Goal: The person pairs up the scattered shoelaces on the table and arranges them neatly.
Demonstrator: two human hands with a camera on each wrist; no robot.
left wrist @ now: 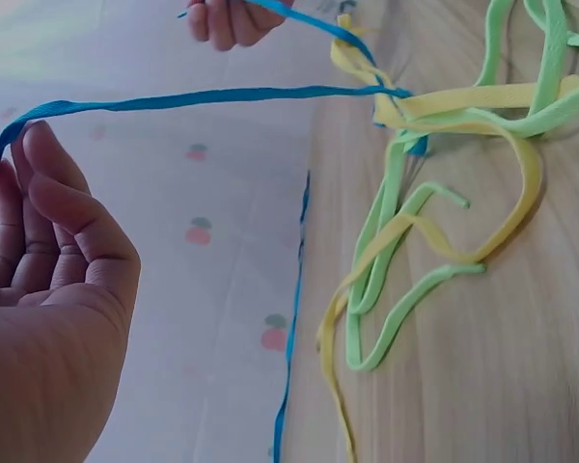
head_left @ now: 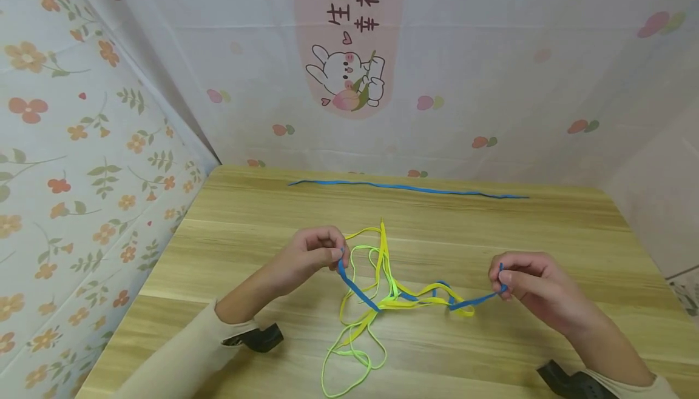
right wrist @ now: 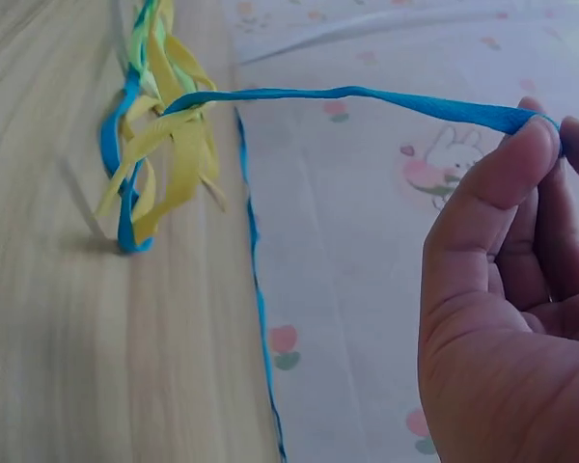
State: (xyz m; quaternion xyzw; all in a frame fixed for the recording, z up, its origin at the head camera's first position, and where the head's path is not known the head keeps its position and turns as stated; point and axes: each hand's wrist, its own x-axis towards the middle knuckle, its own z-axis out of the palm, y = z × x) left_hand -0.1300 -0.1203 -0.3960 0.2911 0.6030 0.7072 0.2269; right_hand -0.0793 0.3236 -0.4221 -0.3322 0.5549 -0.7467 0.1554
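Observation:
A blue shoelace [head_left: 358,291] runs from the tangle between the hands. My left hand [head_left: 307,261] pinches one blue end between thumb and fingers, and that strand [left wrist: 203,97] slopes down to the bundle. On the other side my right hand [head_left: 540,290] pinches a blue end, its tip poking up above the thumb. This strand [right wrist: 357,92] leads back to the same bundle. Yellow laces [head_left: 406,304] and lime-green laces [head_left: 394,293] lie bunched together on the table, with the blue lace around or through them. How the laces cross at the middle cannot be made out.
Another blue shoelace [head_left: 404,187] lies stretched along the back edge of the wooden table [head_left: 229,217]. Loose green and yellow loops spread toward the front. A printed cloth [head_left: 464,53] hangs behind the table, and a floral cloth [head_left: 98,144] at the left.

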